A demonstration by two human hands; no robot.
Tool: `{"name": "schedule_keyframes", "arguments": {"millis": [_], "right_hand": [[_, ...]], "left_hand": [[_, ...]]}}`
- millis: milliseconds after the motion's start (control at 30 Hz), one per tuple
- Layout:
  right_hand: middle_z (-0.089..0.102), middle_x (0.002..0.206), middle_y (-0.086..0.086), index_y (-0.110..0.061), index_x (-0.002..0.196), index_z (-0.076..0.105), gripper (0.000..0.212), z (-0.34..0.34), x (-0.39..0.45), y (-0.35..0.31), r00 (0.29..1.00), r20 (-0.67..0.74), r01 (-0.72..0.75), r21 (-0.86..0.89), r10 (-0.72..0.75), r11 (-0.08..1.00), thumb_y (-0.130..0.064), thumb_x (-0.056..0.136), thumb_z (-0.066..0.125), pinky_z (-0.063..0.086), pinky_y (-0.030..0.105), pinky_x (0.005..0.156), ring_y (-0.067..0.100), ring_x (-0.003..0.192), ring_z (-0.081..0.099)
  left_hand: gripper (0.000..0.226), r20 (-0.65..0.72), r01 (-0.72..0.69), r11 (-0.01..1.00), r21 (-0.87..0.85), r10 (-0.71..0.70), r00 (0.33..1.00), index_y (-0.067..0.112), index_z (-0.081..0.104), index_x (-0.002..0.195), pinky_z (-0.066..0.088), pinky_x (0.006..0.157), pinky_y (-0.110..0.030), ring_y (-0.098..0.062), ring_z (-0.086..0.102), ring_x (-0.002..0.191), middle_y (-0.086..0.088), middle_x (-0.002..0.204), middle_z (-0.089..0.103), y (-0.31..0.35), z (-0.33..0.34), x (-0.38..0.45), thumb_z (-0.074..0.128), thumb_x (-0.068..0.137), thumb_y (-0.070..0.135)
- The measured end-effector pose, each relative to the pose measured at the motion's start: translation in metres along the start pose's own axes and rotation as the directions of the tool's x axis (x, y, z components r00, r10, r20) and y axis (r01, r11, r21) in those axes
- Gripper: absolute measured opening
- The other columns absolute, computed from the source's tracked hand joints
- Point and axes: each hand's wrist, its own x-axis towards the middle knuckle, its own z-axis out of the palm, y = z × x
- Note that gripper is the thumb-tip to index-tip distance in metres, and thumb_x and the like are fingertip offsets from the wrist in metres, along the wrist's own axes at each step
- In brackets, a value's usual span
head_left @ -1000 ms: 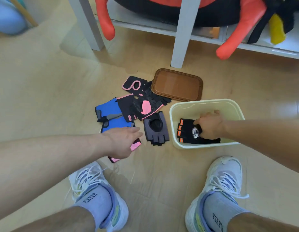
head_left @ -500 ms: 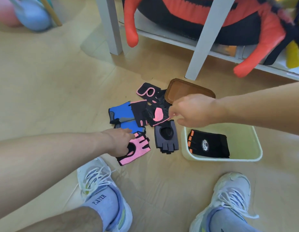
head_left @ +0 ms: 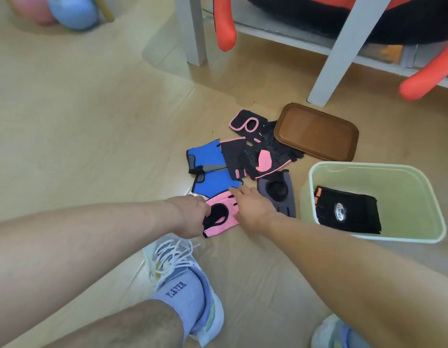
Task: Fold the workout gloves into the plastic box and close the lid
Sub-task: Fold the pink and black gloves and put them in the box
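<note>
A pink glove (head_left: 221,217) lies on the wooden floor at the near edge of a pile of workout gloves. My left hand (head_left: 190,217) grips its left edge. My right hand (head_left: 253,207) rests on its right side with fingers spread flat. Behind it lie two blue gloves (head_left: 210,172), black-and-pink gloves (head_left: 258,156) and a grey glove (head_left: 278,194). The pale green plastic box (head_left: 418,237) stands open to the right, holding a folded black glove (head_left: 348,212) with orange tabs. The brown lid (head_left: 318,131) lies flat behind the pile.
A white shelf leg (head_left: 338,59) and another white leg (head_left: 192,28) stand behind the pile, with orange and black plush stuff on the shelf. Blue and pink balls (head_left: 69,11) sit at the far left. My sneakers (head_left: 182,272) are close in front.
My right hand left the box, swung over the pile and came down on the pink glove beside my left hand. The black glove stayed in the box.
</note>
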Motion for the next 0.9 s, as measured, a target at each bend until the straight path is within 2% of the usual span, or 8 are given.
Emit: {"name": "schedule_keyframes", "arguments": {"millis": [167, 267, 367, 400, 467, 633, 733, 900], "right_hand": [[0.057, 0.131, 0.008, -0.018, 0.135, 0.053, 0.043, 0.013, -0.009, -0.002, 0.99, -0.085, 0.101, -0.156, -0.115, 0.983, -0.002, 0.095, 0.053, 0.05, 0.043, 0.09, 0.028, 0.122, 0.051], [0.063, 0.118, -0.002, -0.025, 0.12, 0.06, 0.03, -0.01, -0.017, 0.004, 0.95, -0.15, 0.278, 0.016, -0.272, 0.961, -0.009, 0.095, 0.052, 0.051, 0.039, 0.085, 0.024, 0.112, 0.056], [0.066, 0.111, -0.009, -0.026, 0.111, 0.064, 0.028, -0.039, -0.024, 0.006, 0.883, -0.369, 0.381, 0.208, -0.288, 0.901, -0.007, 0.093, 0.055, 0.051, 0.035, 0.085, 0.017, 0.103, 0.06], [0.065, 0.112, -0.009, -0.026, 0.113, 0.063, 0.029, -0.046, -0.023, 0.005, 0.872, -0.414, 0.375, 0.22, -0.262, 0.9, -0.007, 0.092, 0.057, 0.052, 0.034, 0.084, 0.015, 0.103, 0.06], [0.06, 0.121, -0.005, -0.026, 0.121, 0.06, 0.037, -0.055, -0.013, 0.006, 0.88, -0.44, 0.284, 0.186, -0.179, 0.941, -0.006, 0.091, 0.062, 0.051, 0.036, 0.083, 0.017, 0.11, 0.057], [0.025, 0.163, 0.009, -0.024, 0.146, 0.049, 0.059, -0.06, 0.023, 0.022, 0.972, -0.168, -0.141, 0.142, 0.164, 0.98, -0.007, 0.091, 0.063, 0.039, 0.049, 0.114, 0.033, 0.15, 0.024], [0.009, 0.17, 0.008, -0.023, 0.155, 0.041, 0.059, -0.046, 0.036, 0.025, 0.982, -0.004, -0.184, 0.148, 0.187, 0.972, -0.013, 0.098, 0.054, 0.035, 0.051, 0.118, 0.036, 0.153, 0.013], [0.026, 0.166, 0.008, -0.015, 0.155, 0.041, 0.058, -0.037, 0.035, 0.027, 0.986, -0.088, -0.138, 0.049, 0.142, 0.989, -0.016, 0.099, 0.057, 0.039, 0.047, 0.116, 0.035, 0.149, 0.029]], "left_hand": [[0.057, -0.028, -0.007, 0.999, -0.052, 0.006, 1.0, 0.021, 0.042, 0.153, 0.041, 0.112, -0.041, -0.027, 0.043, 0.141, -0.006, 0.156, 0.041, 0.002, 0.002, -0.002, 0.05, 0.096, 0.02], [0.083, -0.082, 0.05, 0.979, -0.196, -0.067, 0.994, 0.015, 0.014, 0.163, 0.034, 0.118, -0.038, -0.027, 0.034, 0.149, -0.011, 0.165, 0.03, 0.002, 0.001, -0.002, 0.06, 0.096, 0.032], [0.043, -0.133, 0.096, 0.908, -0.409, -0.164, 0.977, 0.015, 0.056, 0.131, 0.05, 0.089, -0.035, -0.027, 0.059, 0.115, -0.015, 0.134, 0.06, -0.001, -0.005, 0.002, 0.065, 0.095, 0.037], [0.019, -0.191, 0.079, 0.874, -0.48, -0.193, 0.962, 0.017, 0.061, 0.103, 0.047, 0.071, -0.034, -0.025, 0.061, 0.092, -0.011, 0.11, 0.067, -0.002, -0.006, 0.003, 0.064, 0.096, 0.035], [0.022, -0.264, 0.044, 0.82, -0.57, -0.234, 0.936, 0.016, 0.054, 0.082, 0.038, 0.057, -0.032, -0.022, 0.055, 0.071, -0.006, 0.086, 0.063, -0.004, -0.005, 0.004, 0.061, 0.098, 0.03], [0.017, -0.293, 0.003, 0.692, -0.722, -0.311, 0.904, 0.015, 0.061, 0.086, 0.038, 0.054, -0.029, -0.019, 0.056, 0.066, -0.004, 0.081, 0.063, 0.006, -0.007, -0.001, 0.059, 0.099, 0.025], [0.016, -0.282, -0.037, 0.596, -0.802, -0.323, 0.904, 0.012, 0.066, 0.088, 0.044, 0.06, -0.033, -0.022, 0.059, 0.069, -0.006, 0.083, 0.067, 0.012, -0.002, -0.002, 0.061, 0.095, 0.025], [0.01, -0.27, -0.086, 0.418, -0.904, -0.404, 0.874, 0.014, 0.058, 0.081, 0.048, 0.065, -0.034, -0.028, 0.064, 0.075, -0.006, 0.082, 0.068, 0.01, 0.002, -0.005, 0.06, 0.089, 0.019]]}}
